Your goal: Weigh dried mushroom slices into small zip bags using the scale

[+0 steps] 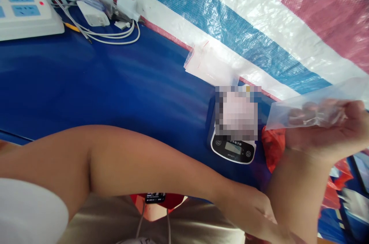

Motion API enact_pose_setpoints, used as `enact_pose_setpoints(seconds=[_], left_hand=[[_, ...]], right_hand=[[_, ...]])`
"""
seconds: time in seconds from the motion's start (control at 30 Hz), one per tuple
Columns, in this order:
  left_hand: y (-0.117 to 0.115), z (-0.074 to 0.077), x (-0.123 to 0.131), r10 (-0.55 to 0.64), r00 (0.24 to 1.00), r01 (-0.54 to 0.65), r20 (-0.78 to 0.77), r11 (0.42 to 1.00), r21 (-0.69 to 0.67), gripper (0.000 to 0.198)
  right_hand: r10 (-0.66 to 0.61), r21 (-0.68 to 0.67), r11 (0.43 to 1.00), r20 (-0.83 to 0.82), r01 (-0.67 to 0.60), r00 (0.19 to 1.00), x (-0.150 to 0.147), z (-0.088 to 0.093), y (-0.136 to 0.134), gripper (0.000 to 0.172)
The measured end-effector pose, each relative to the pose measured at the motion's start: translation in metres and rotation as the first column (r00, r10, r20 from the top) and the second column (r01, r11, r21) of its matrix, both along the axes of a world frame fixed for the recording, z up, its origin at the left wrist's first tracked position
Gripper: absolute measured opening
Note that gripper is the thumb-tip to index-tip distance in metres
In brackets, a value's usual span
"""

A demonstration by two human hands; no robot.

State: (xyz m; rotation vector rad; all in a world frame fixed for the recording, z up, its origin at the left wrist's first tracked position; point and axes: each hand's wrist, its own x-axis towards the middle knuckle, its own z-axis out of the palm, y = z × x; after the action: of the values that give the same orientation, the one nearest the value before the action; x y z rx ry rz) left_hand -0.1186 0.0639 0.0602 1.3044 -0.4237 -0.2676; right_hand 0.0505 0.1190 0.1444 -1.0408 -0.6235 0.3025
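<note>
My right hand (337, 132) is raised at the right with the palm turned up. Its fingers curl at a clear plastic bag (288, 111), and show through the film. My left arm reaches across the lower part of the view. At its end, my left hand (259, 213) is beside my right forearm, its fingers mostly hidden, so what it holds does not show. Between the hands and the tarp stands a small digital scale (233, 151) with a black front panel. A pixelated patch covers its top. Behind it lie clear zip bags (213, 65).
Red plastic (273, 148) lies beside the scale, under my right hand. At the far left are a white power strip (31, 17), a charger (93, 13), coiled white cables (123, 38) and a thin metal rod. A striped tarp (230, 17) rises behind the blue tabletop (100, 82).
</note>
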Motion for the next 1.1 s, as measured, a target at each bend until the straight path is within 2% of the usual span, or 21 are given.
enact_pose_setpoints(seconds=[0.1,0.23,0.33,0.43,0.5,0.63,0.73,0.87,0.97,1.1], left_hand=[[-0.006,-0.013,0.012,-0.122,0.993,0.122,0.000,0.992,0.031,0.046],[-0.010,-0.020,0.017,-0.165,0.985,0.168,-0.052,0.983,0.076,0.044],[-0.007,-0.014,0.009,-0.104,0.991,0.114,-0.084,0.986,0.124,0.043],[-0.003,-0.003,0.001,-0.002,1.000,0.000,0.011,0.994,0.112,0.045],[0.000,0.006,-0.004,0.002,1.000,-0.006,0.031,0.994,0.113,0.048],[0.008,0.020,-0.017,0.049,0.996,-0.027,-0.073,0.960,0.278,0.056],[0.011,0.025,-0.023,0.100,0.995,-0.087,-0.030,0.948,0.305,0.059],[0.016,0.029,-0.022,0.066,0.997,-0.050,-0.046,0.956,0.290,0.057],[0.020,0.032,-0.017,0.017,0.997,0.006,-0.078,0.955,0.296,0.054],[0.019,0.031,-0.012,0.016,0.995,0.014,-0.101,0.956,0.294,0.055]], right_hand=[[0.000,-0.016,1.000,-0.006,0.000,1.000,-0.001,0.001,0.001,0.021],[-0.004,-0.031,1.000,-0.005,0.004,1.000,-0.002,0.001,0.000,0.022],[-0.014,-0.066,0.998,0.042,0.017,0.999,-0.001,0.002,-0.001,0.021],[-0.011,-0.076,0.997,0.072,0.017,0.997,-0.001,0.002,-0.001,0.020],[-0.009,-0.065,0.998,0.065,0.014,0.998,0.001,0.001,0.000,0.020],[-0.003,-0.056,0.998,0.019,0.004,1.000,0.006,-0.002,0.003,0.025],[-0.006,-0.056,0.998,-0.001,0.006,1.000,0.008,-0.004,0.004,0.027],[-0.002,-0.021,1.000,0.042,0.003,0.999,0.003,-0.002,0.004,0.024],[-0.015,0.025,1.000,0.062,0.014,0.998,-0.001,-0.001,0.006,0.032],[-0.180,0.084,0.982,0.102,0.172,0.978,-0.003,-0.004,0.008,0.042]])
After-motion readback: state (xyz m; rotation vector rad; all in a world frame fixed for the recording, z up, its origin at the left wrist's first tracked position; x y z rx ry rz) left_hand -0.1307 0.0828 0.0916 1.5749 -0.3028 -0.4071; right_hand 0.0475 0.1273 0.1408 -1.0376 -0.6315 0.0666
